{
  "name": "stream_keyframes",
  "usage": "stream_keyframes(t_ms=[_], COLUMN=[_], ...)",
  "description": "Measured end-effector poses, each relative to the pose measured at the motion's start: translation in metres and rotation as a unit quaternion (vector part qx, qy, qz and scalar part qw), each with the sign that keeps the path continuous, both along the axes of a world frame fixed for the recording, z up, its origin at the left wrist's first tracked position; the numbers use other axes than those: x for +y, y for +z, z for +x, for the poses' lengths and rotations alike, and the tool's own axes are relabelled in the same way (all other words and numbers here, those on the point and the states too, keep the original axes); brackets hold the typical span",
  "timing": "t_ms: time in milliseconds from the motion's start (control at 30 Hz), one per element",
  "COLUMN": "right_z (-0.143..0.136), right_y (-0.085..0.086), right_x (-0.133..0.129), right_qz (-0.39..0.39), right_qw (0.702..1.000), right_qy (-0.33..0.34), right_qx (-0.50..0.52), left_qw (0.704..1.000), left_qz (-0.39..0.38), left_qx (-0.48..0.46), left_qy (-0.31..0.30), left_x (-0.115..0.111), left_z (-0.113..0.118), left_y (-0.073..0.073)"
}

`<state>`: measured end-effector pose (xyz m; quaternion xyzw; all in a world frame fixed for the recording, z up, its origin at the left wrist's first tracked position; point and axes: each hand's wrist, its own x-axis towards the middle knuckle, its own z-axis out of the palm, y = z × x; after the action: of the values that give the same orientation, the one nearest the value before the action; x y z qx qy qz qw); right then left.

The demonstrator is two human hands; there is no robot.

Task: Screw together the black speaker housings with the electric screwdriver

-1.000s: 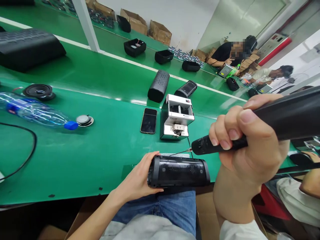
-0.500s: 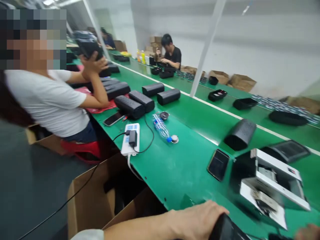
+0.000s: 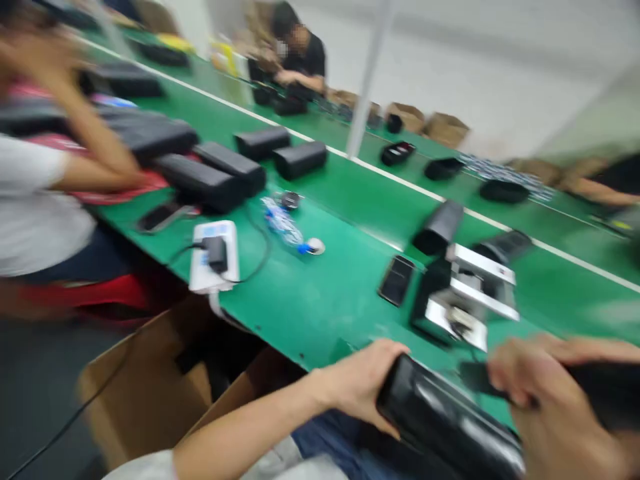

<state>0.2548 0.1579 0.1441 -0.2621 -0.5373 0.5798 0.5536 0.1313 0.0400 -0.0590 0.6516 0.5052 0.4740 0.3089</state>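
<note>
My left hand [image 3: 367, 380] grips the end of a glossy black speaker case [image 3: 445, 420], which is tilted over my lap at the table's near edge. To the right of the case is my right hand [image 3: 550, 393], blurred by motion, with its fingers curled round a dark elongated tool [image 3: 480, 379]. Its exact kind cannot be made out. Just beyond my hands stands an open white-and-black box [image 3: 485, 283] with small parts in it. A phone [image 3: 397, 280] lies on the green table to the left of that box.
A white power strip [image 3: 214, 257] with a black adapter sits at the table edge, near a plastic bottle [image 3: 283, 222]. Several black speaker cases [image 3: 300, 160] stand further back. A co-worker's arm [image 3: 90, 127] is at the left; a cardboard box [image 3: 145, 380] is below.
My view has swung right and down. The speaker case and my left hand show more fully; my right hand has come into view with the dark tool. The co-worker's raised black case is out of sight.
</note>
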Motion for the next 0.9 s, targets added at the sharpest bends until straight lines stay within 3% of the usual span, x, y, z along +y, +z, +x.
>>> stream_keyframes(t_ms=[133,300,400,467,567,633,733,900], right_z=[0.017,0.013,0.022,0.031,0.035,0.03,0.016,-0.002], right_y=[0.005,0.003,0.018,0.036,0.062,0.069,0.062,0.043], right_x=[0.003,0.002,0.002,0.007,0.024,0.041,0.065,0.078], right_qz=[0.145,0.161,0.157,0.169,0.202,0.231,0.258,0.242], right_qw=[0.988,0.983,0.98,0.981,0.979,0.967,0.954,0.96], right_qy=[0.05,0.09,0.115,0.09,-0.028,-0.105,-0.154,-0.138], right_qx=[-0.014,-0.02,-0.043,-0.03,0.023,0.039,0.021,-0.008], left_qw=[0.999,0.998,0.998,0.998,0.997,0.997,0.996,0.996], left_qz=[-0.038,-0.054,-0.062,-0.066,-0.066,-0.069,-0.079,-0.085], left_qx=[-0.018,-0.003,0.008,0.014,0.022,0.025,0.027,0.027], left_qy=[-0.003,-0.011,0.006,0.013,0.015,0.015,0.011,0.01], left_x=[-0.015,-0.018,-0.019,-0.02,-0.022,-0.022,-0.023,-0.023], left_z=[-0.012,-0.012,-0.01,-0.01,-0.012,-0.013,-0.014,-0.014], left_y=[0.011,0.024,0.026,0.024,0.021,0.02,0.022,0.02])
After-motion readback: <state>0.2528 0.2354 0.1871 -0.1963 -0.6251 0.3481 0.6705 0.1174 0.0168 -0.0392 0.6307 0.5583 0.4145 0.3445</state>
